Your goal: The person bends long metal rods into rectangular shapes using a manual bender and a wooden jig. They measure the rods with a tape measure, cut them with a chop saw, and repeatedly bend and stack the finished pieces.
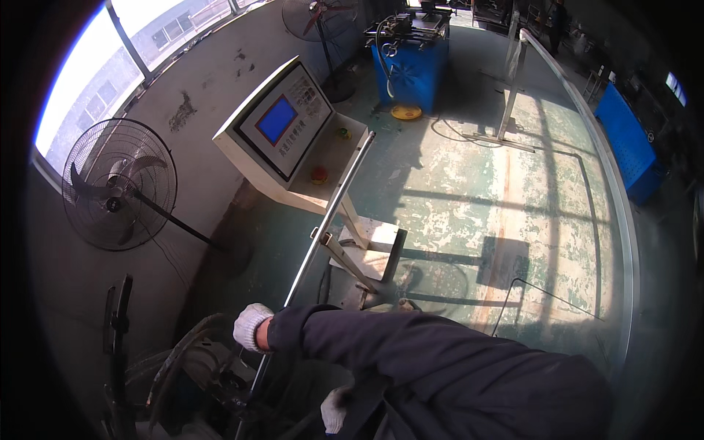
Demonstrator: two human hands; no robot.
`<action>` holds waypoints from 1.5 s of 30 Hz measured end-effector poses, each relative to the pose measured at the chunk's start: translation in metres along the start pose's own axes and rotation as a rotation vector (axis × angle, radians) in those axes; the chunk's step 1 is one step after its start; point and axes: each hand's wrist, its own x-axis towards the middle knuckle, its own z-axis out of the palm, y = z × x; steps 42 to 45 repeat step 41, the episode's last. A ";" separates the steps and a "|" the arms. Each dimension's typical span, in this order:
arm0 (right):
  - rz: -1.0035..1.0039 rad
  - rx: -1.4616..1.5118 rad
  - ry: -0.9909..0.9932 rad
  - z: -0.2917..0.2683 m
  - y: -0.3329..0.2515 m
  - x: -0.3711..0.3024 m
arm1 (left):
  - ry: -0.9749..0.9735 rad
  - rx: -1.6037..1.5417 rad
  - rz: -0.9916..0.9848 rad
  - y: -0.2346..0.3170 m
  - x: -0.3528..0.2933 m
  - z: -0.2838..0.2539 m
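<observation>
My right arm, in a dark sleeve, reaches across from the lower right. My right hand (251,327), in a white knit glove, is curled just left of a long thin metal rod (301,273), with its wrist over the rod. What its fingers close on is hidden beneath the glove. Lower down, partly in shadow, is my left hand (335,411), also in a white glove; its fingers do not show clearly. The rod slants from beside the control console up to the dark machine parts at lower left, passing a support post (345,260).
A control console (253,147) with a blue screen and a red button stands ahead. Pedestal fans (117,183) stand along the wall. Hoses (172,359) tangle at lower left. A blue machine (414,70) is at the back, and a long rail frame (612,176) runs down the right.
</observation>
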 end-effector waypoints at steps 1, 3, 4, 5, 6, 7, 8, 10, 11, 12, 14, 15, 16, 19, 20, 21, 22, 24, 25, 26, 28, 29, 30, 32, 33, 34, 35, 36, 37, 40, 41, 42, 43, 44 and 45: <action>0.022 0.006 -0.016 -0.006 0.021 -0.005 | 0.093 0.264 0.130 0.012 0.034 0.015; 0.128 -0.019 -0.080 -0.044 0.076 -0.014 | 0.360 0.097 0.307 0.060 0.090 0.019; 0.200 0.071 -0.084 -0.060 0.101 -0.026 | 0.438 -0.033 0.249 0.090 0.111 0.023; 0.190 0.146 -0.042 -0.077 0.124 -0.040 | 0.478 -0.142 0.316 0.121 0.129 0.022; 0.187 0.230 0.021 -0.096 0.145 -0.053 | 0.481 -0.067 0.428 0.153 0.146 0.017; 0.161 0.351 0.089 -0.115 0.165 -0.069 | 0.487 0.005 0.562 0.187 0.164 0.012; 0.166 0.413 0.142 -0.134 0.184 -0.080 | 0.486 0.087 0.628 0.218 0.178 0.007; 0.150 0.605 0.381 -0.165 0.226 -0.107 | 0.520 0.100 0.712 0.270 0.206 0.000; 0.162 0.674 0.442 -0.179 0.247 -0.118 | 0.538 0.104 0.740 0.293 0.224 0.001; 0.186 0.719 0.500 -0.190 0.272 -0.132 | 0.571 0.101 0.766 0.313 0.244 -0.001; 0.246 0.934 0.530 -0.207 0.324 -0.167 | 0.635 0.086 0.768 0.348 0.286 0.000; 0.183 0.910 0.709 -0.212 0.351 -0.191 | 0.634 0.112 0.718 0.364 0.305 -0.003; 0.228 0.792 0.734 -0.217 0.382 -0.217 | 0.656 0.144 0.641 0.383 0.326 0.002; 0.506 0.973 0.726 -0.221 0.479 -0.306 | 0.617 0.045 0.613 0.441 0.398 0.023; 0.650 0.938 0.710 -0.218 0.515 -0.335 | 0.615 0.066 0.578 0.461 0.421 0.039; 0.786 1.007 0.689 -0.213 0.549 -0.369 | 0.589 0.133 0.611 0.480 0.447 0.055; 0.924 1.059 0.710 -0.209 0.584 -0.396 | 0.562 0.193 0.618 0.500 0.470 0.071; 0.998 1.046 0.820 -0.211 0.642 -0.440 | 0.482 0.176 0.666 0.552 0.523 0.109; 1.097 1.102 0.769 -0.217 0.672 -0.455 | 0.435 0.114 0.623 0.581 0.545 0.129; 1.153 1.117 0.764 -0.223 0.701 -0.463 | 0.347 -0.014 0.572 0.611 0.564 0.147; 1.114 1.094 0.814 -0.236 0.748 -0.461 | 0.125 -0.172 0.593 0.658 0.602 0.167; 1.124 1.100 0.726 -0.249 0.775 -0.455 | 0.085 -0.097 0.665 0.674 0.624 0.168; 1.077 1.097 0.672 -0.260 0.798 -0.444 | 0.038 -0.039 0.731 0.687 0.642 0.168; 0.983 1.133 0.588 -0.286 0.846 -0.412 | 0.131 -0.029 0.635 0.706 0.675 0.168; 0.933 1.100 0.550 -0.297 0.868 -0.391 | 0.178 -0.023 0.591 0.712 0.692 0.166; 0.856 1.153 0.534 -0.307 0.889 -0.371 | 0.234 -0.064 0.533 0.715 0.708 0.164; 0.842 1.114 0.484 -0.315 0.912 -0.349 | 0.268 -0.092 0.493 0.717 0.727 0.162; 0.777 1.105 0.459 -0.321 0.934 -0.325 | 0.293 -0.140 0.454 0.717 0.746 0.159; 0.743 1.040 0.448 -0.325 0.957 -0.299 | 0.341 -0.122 0.445 0.717 0.765 0.155; 0.621 1.117 0.457 -0.324 1.020 -0.232 | 0.443 -0.123 0.409 0.705 0.827 0.142; 0.654 1.142 0.400 -0.326 1.045 -0.209 | 0.473 -0.129 0.385 0.699 0.841 0.132; 0.654 1.142 0.400 -0.326 1.045 -0.209 | 0.473 -0.129 0.385 0.699 0.841 0.132; 0.654 1.142 0.400 -0.326 1.045 -0.209 | 0.473 -0.129 0.385 0.699 0.841 0.132; 0.654 1.142 0.400 -0.326 1.045 -0.209 | 0.473 -0.129 0.385 0.699 0.841 0.132; 0.654 1.142 0.400 -0.326 1.045 -0.209 | 0.473 -0.129 0.385 0.699 0.841 0.132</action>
